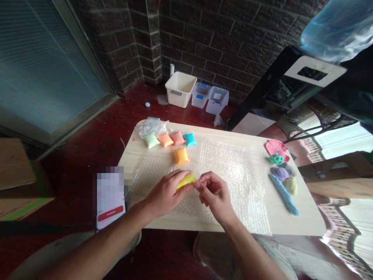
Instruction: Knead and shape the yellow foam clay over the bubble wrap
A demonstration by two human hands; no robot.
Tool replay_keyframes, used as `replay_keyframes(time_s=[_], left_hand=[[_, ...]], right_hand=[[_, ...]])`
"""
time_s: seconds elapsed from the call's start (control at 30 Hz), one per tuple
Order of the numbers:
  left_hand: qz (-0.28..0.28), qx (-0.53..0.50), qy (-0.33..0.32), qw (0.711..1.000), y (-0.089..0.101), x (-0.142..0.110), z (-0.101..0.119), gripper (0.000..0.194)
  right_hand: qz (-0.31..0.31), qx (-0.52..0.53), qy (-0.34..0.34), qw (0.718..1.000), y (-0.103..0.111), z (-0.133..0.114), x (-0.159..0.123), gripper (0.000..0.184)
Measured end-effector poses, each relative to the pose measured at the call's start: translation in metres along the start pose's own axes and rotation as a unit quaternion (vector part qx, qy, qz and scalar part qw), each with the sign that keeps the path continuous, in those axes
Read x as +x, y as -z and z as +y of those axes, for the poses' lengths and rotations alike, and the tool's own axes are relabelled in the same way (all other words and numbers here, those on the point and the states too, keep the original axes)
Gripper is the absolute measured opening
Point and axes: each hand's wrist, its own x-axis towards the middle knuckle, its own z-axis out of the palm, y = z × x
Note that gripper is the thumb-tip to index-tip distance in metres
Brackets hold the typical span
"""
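My left hand (pixel 169 191) is wrapped round a small yellow packet of modelling clay (pixel 186 180) above the bubble wrap. The fingertips of my right hand (pixel 214 194) pinch the packet's right end, close to my left thumb. Just beyond my hands lies an orange clay packet (pixel 181 156). Behind it sit a pale green packet (pixel 152 140), a peach packet (pixel 165 139), a salmon packet (pixel 177 137) and a turquoise packet (pixel 190 139) in a row.
Bubble wrap (pixel 233 167) covers the middle of the table (pixel 309 217). Shaped clay pieces lie at the right, among them a blue roll (pixel 284 194) and a pink piece (pixel 276 147). A crumpled plastic bag (pixel 153 127) rests at the far left corner. Bins (pixel 180 91) stand on the floor behind.
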Motion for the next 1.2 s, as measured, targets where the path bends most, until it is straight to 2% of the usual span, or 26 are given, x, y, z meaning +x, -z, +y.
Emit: replay_keyframes(time_s=[0.13, 0.3, 0.53, 0.63, 0.7, 0.8, 0.9, 1.1, 1.2], left_hand=[[0.002, 0.008, 0.019, 1.0, -0.001, 0.001, 0.003, 0.026], [0.008, -0.006, 0.033, 0.999, 0.0, 0.001, 0.006, 0.024], [0.004, -0.098, 0.083, 0.992, 0.003, 0.002, 0.011, 0.028], [0.005, -0.121, 0.093, 0.988, 0.001, 0.002, 0.012, 0.028], [0.012, -0.134, 0.1, 0.986, 0.0, 0.001, 0.013, 0.029], [0.023, -0.144, 0.105, 0.984, 0.0, 0.003, 0.016, 0.03], [0.01, -0.153, 0.11, 0.982, 0.002, 0.005, 0.018, 0.031], [0.009, -0.191, 0.135, 0.972, 0.001, 0.003, 0.015, 0.036], [0.005, -0.219, 0.161, 0.962, -0.001, 0.002, 0.014, 0.039]], right_hand=[[0.0, 0.053, -0.043, 0.998, -0.001, 0.003, 0.001, 0.028], [0.001, 0.074, -0.051, 0.996, -0.001, 0.005, 0.002, 0.029], [0.006, -0.075, 0.061, 0.995, 0.001, 0.006, -0.001, 0.021], [0.005, -0.12, 0.085, 0.989, 0.003, 0.009, -0.002, 0.015], [0.006, -0.107, 0.077, 0.991, 0.001, 0.009, -0.002, 0.016], [0.002, -0.037, 0.03, 0.999, -0.004, 0.006, -0.002, 0.021], [-0.011, -0.009, -0.001, 1.0, -0.006, 0.004, -0.002, 0.025], [-0.038, -0.087, 0.012, 0.995, 0.005, 0.002, 0.0, 0.027], [-0.057, -0.066, 0.024, 0.996, 0.008, 0.002, 0.0, 0.027]])
